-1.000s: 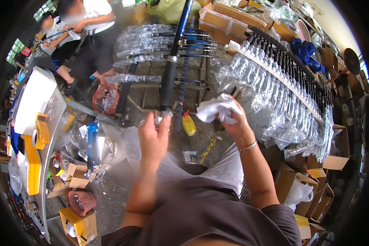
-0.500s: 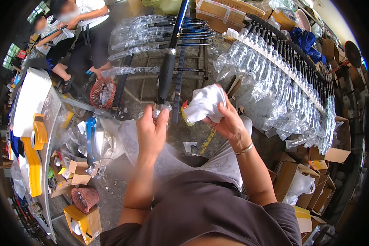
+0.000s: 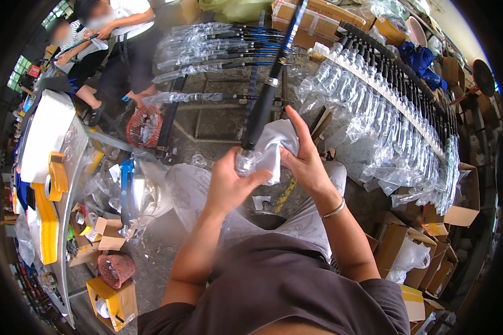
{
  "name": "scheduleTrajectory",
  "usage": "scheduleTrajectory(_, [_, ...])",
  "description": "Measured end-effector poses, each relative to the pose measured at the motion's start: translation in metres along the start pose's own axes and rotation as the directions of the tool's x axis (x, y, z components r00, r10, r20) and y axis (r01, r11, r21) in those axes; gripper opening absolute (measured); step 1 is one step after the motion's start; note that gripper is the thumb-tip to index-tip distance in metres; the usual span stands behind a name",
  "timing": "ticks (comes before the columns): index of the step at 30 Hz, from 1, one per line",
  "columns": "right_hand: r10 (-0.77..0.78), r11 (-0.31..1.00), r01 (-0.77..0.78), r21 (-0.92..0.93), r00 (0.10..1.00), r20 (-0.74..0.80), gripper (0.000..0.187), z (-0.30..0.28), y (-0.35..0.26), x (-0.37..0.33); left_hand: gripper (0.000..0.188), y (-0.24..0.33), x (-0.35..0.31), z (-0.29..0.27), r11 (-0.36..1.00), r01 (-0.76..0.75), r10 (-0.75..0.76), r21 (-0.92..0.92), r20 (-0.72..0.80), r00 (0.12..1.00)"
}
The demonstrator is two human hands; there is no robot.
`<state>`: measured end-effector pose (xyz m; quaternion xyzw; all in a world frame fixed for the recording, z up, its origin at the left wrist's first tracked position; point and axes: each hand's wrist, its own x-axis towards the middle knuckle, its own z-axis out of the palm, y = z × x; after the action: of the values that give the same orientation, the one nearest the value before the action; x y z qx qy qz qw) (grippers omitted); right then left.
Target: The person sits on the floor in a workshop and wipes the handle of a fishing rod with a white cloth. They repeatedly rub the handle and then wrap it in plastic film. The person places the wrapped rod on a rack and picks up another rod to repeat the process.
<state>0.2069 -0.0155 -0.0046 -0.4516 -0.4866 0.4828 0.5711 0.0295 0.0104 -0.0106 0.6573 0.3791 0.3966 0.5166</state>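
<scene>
A fishing rod [image 3: 261, 116] with a black handle and a blue upper section slants up and to the right in front of me. My left hand [image 3: 228, 183] is closed round its lower end, where clear crumpled plastic shows at the fingers. White cloth [image 3: 277, 144] is in my right hand [image 3: 312, 172], pinched between the thumb and the palm side, with the index finger stretched upward. The cloth lies against the rod's lower handle, close beside my left hand. Part of the cloth is hidden behind the rod.
Several plastic-wrapped rods [image 3: 198, 67] lie on a metal frame ahead. More bagged rods stand along a white rack [image 3: 383, 92] at right. A red basket [image 3: 144, 127], a table with yellow tape [image 3: 56, 181], and open cartons [image 3: 399, 245] surround me. Two people sit at far left.
The cloth in my right hand has come left against the rod's handle. My left hand has shifted right, and the rod now leans further right.
</scene>
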Motion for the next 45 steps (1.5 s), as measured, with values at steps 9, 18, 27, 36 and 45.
scheduleTrajectory(9, [0.364,0.813,-0.126,-0.568,0.872,0.327,0.032,-0.020,0.000,0.006,0.009,0.012,0.013,-0.024,0.951,0.243,-0.235,-0.191,0.062,0.970])
scheduleTrajectory(18, [-0.009,0.901,-0.132,0.412,0.946,0.324,0.055,-0.010,0.026,-0.002,0.012,0.003,0.019,-0.020,0.959,0.228,-0.218,-0.170,0.077,0.973])
scheduleTrajectory(27, [0.102,0.950,-0.052,0.308,0.983,-0.150,0.010,-0.011,-0.002,0.006,0.017,0.005,0.006,-0.011,0.993,0.074,-0.071,0.093,-0.029,0.997])
scheduleTrajectory(36, [-0.591,0.386,0.502,-0.774,0.779,0.211,0.037,0.007,-0.032,0.013,0.022,0.021,-0.002,-0.005,0.897,0.105,-0.070,0.429,-0.098,0.993])
scheduleTrajectory(45, [-0.546,0.142,0.526,-0.839,0.748,0.376,0.041,0.009,-0.022,0.013,0.021,0.026,-0.009,0.002,0.879,0.060,-0.004,0.474,-0.118,0.993])
